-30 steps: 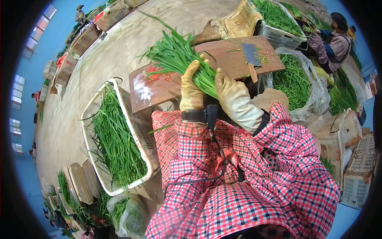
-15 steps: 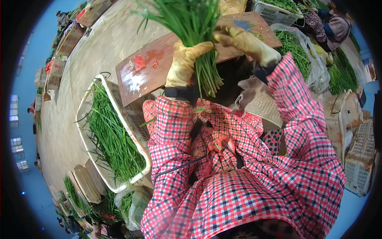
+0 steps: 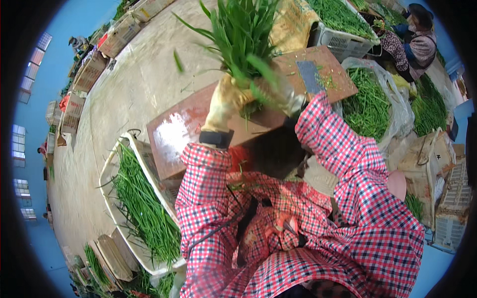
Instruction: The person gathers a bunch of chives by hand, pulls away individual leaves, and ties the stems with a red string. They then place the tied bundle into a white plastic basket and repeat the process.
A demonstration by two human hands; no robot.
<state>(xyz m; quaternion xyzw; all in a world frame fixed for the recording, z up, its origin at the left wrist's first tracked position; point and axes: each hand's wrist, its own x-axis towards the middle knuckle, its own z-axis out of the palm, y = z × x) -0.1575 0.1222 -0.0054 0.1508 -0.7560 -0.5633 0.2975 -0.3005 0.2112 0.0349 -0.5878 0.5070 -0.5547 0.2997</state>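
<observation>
A bunch of green chives point(image 3: 241, 39) stands leaf ends up and away from me above the wooden board point(image 3: 191, 107). My left hand point(image 3: 226, 102), in a stained yellowish glove, is wrapped round its lower part. Close against the right side of the bunch is my right hand point(image 3: 285, 97), also gloved; motion smears it and leaves cover its fingers. Loose leaf pieces point(image 3: 178, 60) hang blurred in the air around the bunch. The cut stalk ends show only a little beneath my left hand.
A white crate point(image 3: 166, 270) of chives stands at my left. On the board's right part lie a grey flat plate point(image 3: 309, 77) and scraps. Beyond are a clear bag point(image 3: 390, 79) of greens, a grey crate point(image 3: 343, 42) and a seated person point(image 3: 422, 47).
The bunch has tipped so its stalk ends no longer hang toward me. My right hand has moved in against it, and leaf pieces now fly loose.
</observation>
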